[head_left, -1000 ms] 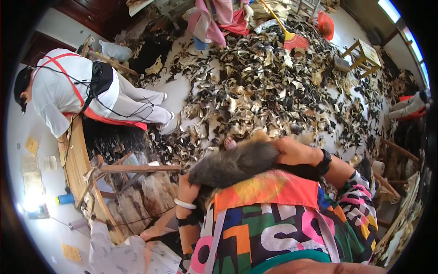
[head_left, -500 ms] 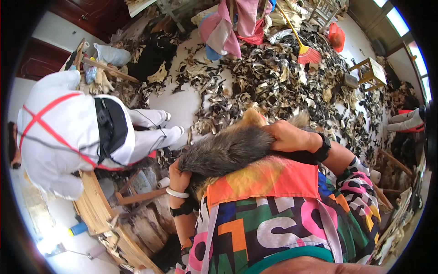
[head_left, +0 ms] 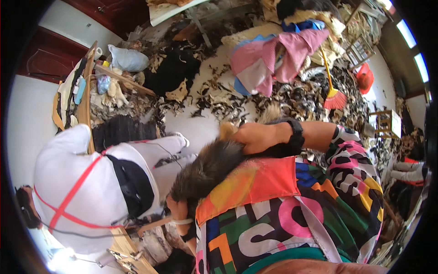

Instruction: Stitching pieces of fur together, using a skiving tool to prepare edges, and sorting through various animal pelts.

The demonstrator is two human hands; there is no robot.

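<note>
A grey-brown fur pelt (head_left: 207, 170) is stretched between my two hands, in front of my orange apron (head_left: 255, 179). My right hand (head_left: 259, 138) is closed over its upper right end, knuckles up, with a tan tuft of fur beside the fingers. At the lower left end, my left hand (head_left: 178, 208) grips the pelt from below; its fingers are partly hidden by fur. A dark wristband sits on each wrist, and a pale bangle on the left one.
To the left, a co-worker in white (head_left: 75, 182) bends at a wooden bench (head_left: 86, 105). Fur scraps (head_left: 219, 98) litter the floor ahead. Beyond them are a pink cloth (head_left: 278, 57), a broom (head_left: 335, 98), a wooden stool (head_left: 388, 123) and a red bag (head_left: 365, 78).
My view has turned, so the broom, stool and pink cloth appear farther right. The pelt now slants more steeply, and my hands appear farther left, both still holding it.
</note>
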